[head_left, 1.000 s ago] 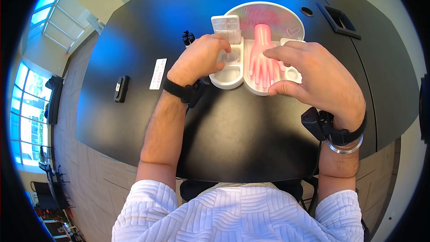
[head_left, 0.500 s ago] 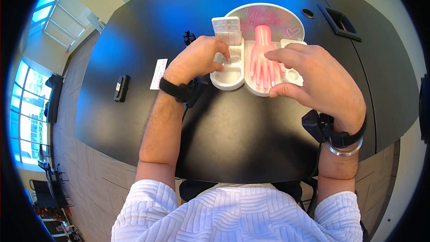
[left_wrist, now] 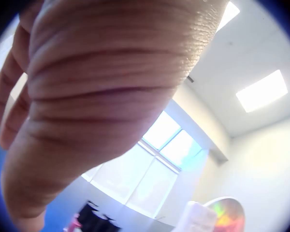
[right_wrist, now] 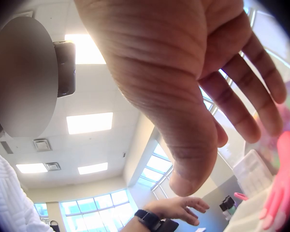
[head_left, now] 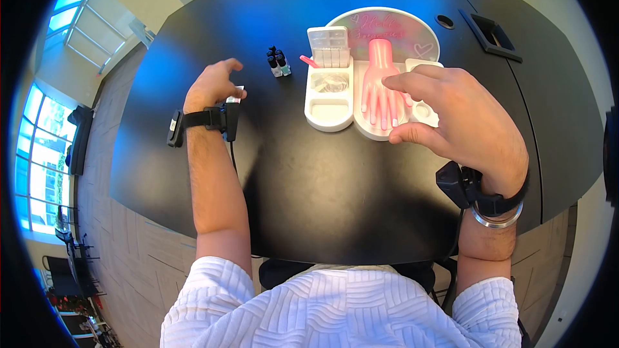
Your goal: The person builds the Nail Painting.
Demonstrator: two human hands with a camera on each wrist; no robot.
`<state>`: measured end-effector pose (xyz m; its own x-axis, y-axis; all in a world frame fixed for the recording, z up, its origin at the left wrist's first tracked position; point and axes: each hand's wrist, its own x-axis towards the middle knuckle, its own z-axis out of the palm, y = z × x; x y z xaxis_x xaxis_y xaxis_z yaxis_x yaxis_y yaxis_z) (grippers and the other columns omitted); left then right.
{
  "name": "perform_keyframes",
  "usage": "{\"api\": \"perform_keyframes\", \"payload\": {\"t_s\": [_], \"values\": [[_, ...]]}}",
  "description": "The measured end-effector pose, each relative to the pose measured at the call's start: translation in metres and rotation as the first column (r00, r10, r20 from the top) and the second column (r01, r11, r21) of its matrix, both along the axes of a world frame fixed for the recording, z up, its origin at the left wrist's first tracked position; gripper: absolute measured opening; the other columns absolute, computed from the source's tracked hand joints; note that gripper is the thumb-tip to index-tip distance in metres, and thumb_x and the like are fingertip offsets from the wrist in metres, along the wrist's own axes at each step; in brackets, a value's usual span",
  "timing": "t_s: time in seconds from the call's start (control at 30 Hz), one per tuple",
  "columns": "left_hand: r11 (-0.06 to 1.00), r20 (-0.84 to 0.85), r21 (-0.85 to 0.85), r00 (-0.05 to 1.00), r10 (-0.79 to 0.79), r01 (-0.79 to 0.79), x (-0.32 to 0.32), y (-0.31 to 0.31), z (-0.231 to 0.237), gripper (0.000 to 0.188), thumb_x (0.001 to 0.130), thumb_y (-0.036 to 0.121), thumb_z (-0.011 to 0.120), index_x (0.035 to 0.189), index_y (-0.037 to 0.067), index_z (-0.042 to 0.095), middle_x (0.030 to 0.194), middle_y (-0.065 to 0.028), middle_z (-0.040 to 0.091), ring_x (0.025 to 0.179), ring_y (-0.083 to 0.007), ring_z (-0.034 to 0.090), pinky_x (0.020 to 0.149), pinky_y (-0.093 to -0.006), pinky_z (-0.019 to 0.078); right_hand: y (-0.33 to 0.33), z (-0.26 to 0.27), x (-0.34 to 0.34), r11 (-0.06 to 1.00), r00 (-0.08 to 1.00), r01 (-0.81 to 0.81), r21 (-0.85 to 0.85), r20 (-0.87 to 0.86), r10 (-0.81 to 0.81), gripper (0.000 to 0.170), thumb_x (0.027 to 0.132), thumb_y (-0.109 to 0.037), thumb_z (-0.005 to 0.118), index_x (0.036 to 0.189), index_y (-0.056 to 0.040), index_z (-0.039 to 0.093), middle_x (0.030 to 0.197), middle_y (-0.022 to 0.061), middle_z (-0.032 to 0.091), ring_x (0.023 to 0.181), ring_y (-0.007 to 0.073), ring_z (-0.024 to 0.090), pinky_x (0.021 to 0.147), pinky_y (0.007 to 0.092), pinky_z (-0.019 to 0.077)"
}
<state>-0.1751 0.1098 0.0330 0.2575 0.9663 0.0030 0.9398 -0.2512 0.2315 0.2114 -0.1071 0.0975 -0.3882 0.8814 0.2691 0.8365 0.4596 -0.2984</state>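
My left hand (head_left: 214,84) is at the left of the table with loosely bent fingers, over a mostly covered white printed sheet (head_left: 238,94); whether it touches the sheet cannot be told. My right hand (head_left: 461,113) hovers beside a pink model hand (head_left: 380,58), its thumb and fingers curved and apart. That model lies in a white stand (head_left: 372,134) with a rounded backboard (head_left: 394,20). Left of it, a compartment tray (head_left: 330,127) holds a crumpled clear piece (head_left: 330,82). A pink stick (head_left: 309,61) rests near the raised clear-lidded box (head_left: 327,39).
Small black-capped bottles (head_left: 279,64) stand between my left hand and the tray. A black device (head_left: 174,129) lies left of my left wrist. At the back right are a round table hole (head_left: 445,21) and a black-framed recess (head_left: 491,35).
My left hand has moved left from the tray to the sheet, uncovering the bottles and the pink stick. My right hand has barely moved.
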Motion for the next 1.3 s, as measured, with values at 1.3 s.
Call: {"api": "perform_keyframes", "payload": {"t_s": [1.3], "values": [[0.853,0.724,0.452,0.451,-0.522,0.262,0.104,-0.032,0.019,0.009,0.107,0.001,0.074,0.114,-0.004,0.075,0.109,-0.0080,0.078,0.103,-0.0180,0.076,0.096,-0.0322,0.0638,-0.003,0.007,0.019,0.987,0.998,-0.027,0.159,-0.053,0.036,0.075,0.077,-0.048,0.095,0.133,-0.0026,0.076,0.110,0.0165,0.078,0.094,0.0331,0.073,0.083,0.0431,0.0588]]}}
